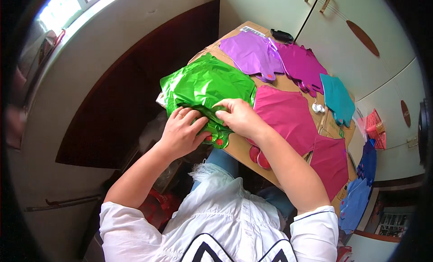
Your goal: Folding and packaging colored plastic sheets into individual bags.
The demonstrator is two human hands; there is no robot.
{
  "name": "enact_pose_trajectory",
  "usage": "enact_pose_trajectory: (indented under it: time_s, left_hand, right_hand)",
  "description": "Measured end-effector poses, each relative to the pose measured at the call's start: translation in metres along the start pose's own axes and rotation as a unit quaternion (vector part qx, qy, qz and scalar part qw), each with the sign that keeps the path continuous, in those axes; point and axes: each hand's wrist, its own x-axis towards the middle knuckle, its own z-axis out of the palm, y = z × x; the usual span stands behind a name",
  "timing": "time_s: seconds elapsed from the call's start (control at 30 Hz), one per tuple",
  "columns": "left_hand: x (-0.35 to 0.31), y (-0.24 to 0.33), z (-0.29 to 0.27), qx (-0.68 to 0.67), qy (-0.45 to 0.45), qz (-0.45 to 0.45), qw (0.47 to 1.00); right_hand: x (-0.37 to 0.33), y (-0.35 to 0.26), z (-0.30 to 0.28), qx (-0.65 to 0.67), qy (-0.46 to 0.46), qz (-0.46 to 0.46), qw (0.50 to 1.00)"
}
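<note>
A stack of flat, shiny green foil balloons (209, 82) lies at the near left corner of a cardboard-covered table, creased on top. My left hand (182, 129) is at its near edge, with the fingers bent over the foil and the thumb toward the red-spotted tabs below. Thumb and forefinger of my right hand (237, 115) pinch a fold of the same green foil, a little to the right. Between the two hands the foil is bunched and dark. Just right of my right hand lies a pink foil balloon (286, 115), partly covered by my forearm.
Purple (250, 52), magenta (302, 66) and teal foil balloons (337, 97) lie farther back, with blue ones (354, 205) at the right. White earphones (318, 108) rest near the teal one. A black object (282, 35) and a red basket (375, 129) stand near the pale cabinets (361, 18).
</note>
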Motion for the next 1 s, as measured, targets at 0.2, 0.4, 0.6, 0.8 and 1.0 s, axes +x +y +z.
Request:
enact_pose_trajectory:
  time_s: [0.2,0.4,0.6,0.8,1.0]
  left_hand:
    - [-0.001,0.003,-0.004,-0.026,-0.060,-0.071,0.995]
    - [0.010,-0.005,-0.010,-0.053,-0.078,-0.132,0.987]
    - [0.027,-0.023,-0.016,-0.027,-0.174,-0.155,0.972]
    - [0.032,-0.032,-0.008,0.036,-0.114,-0.083,0.989]
    - [0.027,-0.034,-0.012,-0.070,-0.177,-0.175,0.966]
  right_hand:
    - [0.002,-0.002,0.007,-0.075,0.073,-0.079,0.991]
    - [0.015,0.000,-0.007,0.028,0.110,0.004,0.993]
    - [0.043,-0.004,-0.058,0.137,0.171,-0.019,0.976]
    - [0.065,0.009,-0.184,0.058,0.374,-0.071,0.923]
    - [0.014,-0.023,-0.264,0.178,0.419,-0.153,0.877]
